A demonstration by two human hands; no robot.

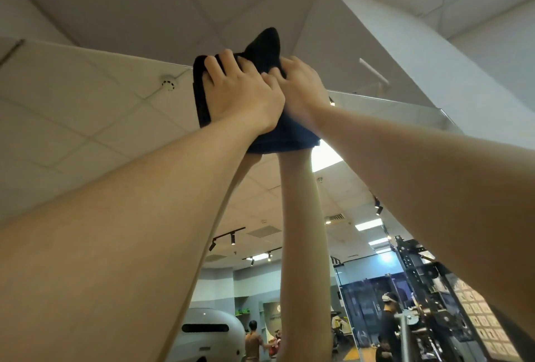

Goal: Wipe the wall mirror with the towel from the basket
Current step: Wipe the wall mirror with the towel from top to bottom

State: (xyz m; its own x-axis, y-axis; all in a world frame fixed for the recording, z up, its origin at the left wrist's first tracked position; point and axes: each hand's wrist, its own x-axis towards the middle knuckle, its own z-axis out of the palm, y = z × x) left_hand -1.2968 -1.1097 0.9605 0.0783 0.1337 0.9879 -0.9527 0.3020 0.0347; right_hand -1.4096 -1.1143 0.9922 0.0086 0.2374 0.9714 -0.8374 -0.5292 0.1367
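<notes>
- Both arms reach up to the top edge of the wall mirror [115, 135], centre of frame; the dark towel [262, 48] lies flat against the glass there
- Left hand [241, 92] presses it, fingers spread; right hand [301, 86] beside it, fingers laid on the cloth, blurred
- Gym equipment reflected at lower right

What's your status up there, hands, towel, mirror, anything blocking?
Left hand and right hand both flat on the dark towel, fingers spread. Towel pressed at the mirror top edge. Nothing in the way.
</notes>
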